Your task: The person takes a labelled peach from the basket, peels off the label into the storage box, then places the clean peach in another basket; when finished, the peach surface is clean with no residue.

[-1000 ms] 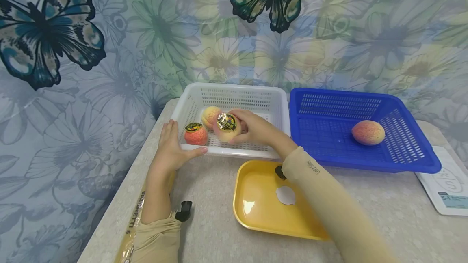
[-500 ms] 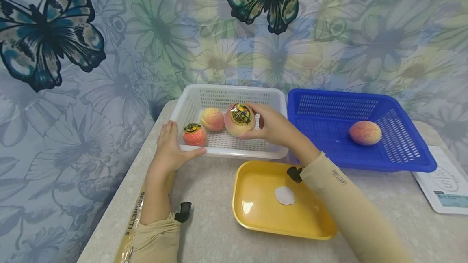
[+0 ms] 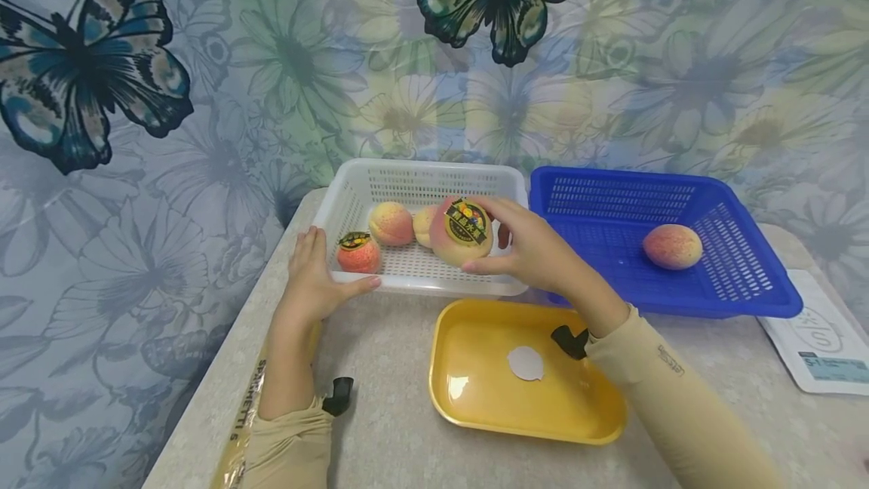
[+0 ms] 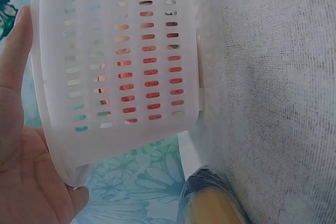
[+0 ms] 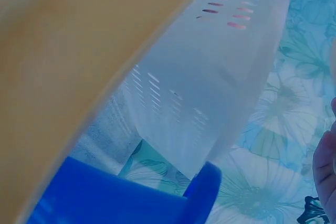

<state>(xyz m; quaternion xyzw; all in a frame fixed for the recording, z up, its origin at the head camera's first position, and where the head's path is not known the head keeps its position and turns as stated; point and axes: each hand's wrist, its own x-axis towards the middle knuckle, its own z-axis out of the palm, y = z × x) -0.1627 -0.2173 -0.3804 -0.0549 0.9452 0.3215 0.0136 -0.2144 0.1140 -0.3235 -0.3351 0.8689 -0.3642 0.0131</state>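
My right hand grips a peach with a black and gold label, held over the white basket in the head view. Behind it a yellowish peach is partly hidden. Further left in the basket lie a yellow-pink peach and a redder labelled peach. My left hand rests on the basket's front left corner, fingers straight along the side and thumb on the front rim. In the left wrist view, the left hand touches that corner. Fingers show at the right wrist view's edge.
A blue basket with one peach stands right of the white one. In front is a yellow tray holding a pale oval piece. A spaghetti packet lies left; a white packet lies far right.
My right hand has moved right and lifted the labelled peach away from the other peaches. A yellowish peach behind it has come into view. The left hand stays on the basket corner.
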